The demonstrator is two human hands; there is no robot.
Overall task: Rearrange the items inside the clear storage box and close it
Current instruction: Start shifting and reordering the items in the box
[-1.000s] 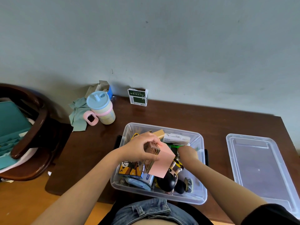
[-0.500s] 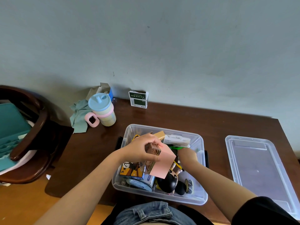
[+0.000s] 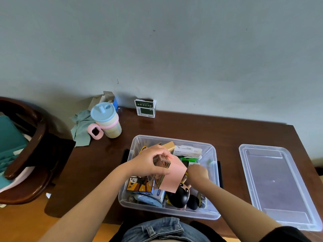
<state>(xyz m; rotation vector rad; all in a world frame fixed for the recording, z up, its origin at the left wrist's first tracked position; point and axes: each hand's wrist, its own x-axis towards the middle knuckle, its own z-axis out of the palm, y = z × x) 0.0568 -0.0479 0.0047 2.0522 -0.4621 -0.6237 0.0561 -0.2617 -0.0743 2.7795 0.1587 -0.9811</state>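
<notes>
At the counter's (image 3: 218, 130) near edge, the crowded clear storage box (image 3: 212, 173) sits open. The left hand (image 3: 148, 164) grips a small clear case with a pink card (image 3: 173, 177) above it; the right hand (image 3: 197, 172) digs among items, its grasp hidden. Heaped contents may block the lid (image 3: 277, 186), lying right with open room around it.

Single head-worn wide-angle view, looks forward and down over dark wooden table (image 3: 227, 130); clear storage box (image 3: 212, 173) near, low centre; wall fills upper half; no second view.
</notes>
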